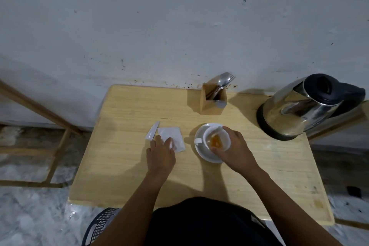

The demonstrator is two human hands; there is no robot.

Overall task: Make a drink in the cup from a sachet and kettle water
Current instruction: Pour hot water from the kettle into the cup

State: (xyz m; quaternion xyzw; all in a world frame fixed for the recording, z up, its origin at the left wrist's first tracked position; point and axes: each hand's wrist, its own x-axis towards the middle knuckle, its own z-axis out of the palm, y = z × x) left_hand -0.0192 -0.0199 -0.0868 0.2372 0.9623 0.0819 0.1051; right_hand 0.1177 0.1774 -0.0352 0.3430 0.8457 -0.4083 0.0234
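Note:
A white cup [216, 139] stands on a white saucer [200, 131] at the middle of the wooden table [123, 175]. Orange powder lies in the cup's bottom. My right hand [236, 151] grips the cup's rim from the right side. A white square sachet [172, 138] lies flat to the left of the saucer, and the fingertips of my left hand [160, 155] rest on its near edge. A narrow white torn strip [152, 130] lies just left of the sachet. The steel kettle [303, 106] with a black lid stands at the table's far right.
A wooden holder [212, 102] with spoons and a fork stands at the back against the stained wall. A wooden frame [40, 114] stands on the floor to the left. A dark perforated plastic seat [99, 225] shows at the bottom left.

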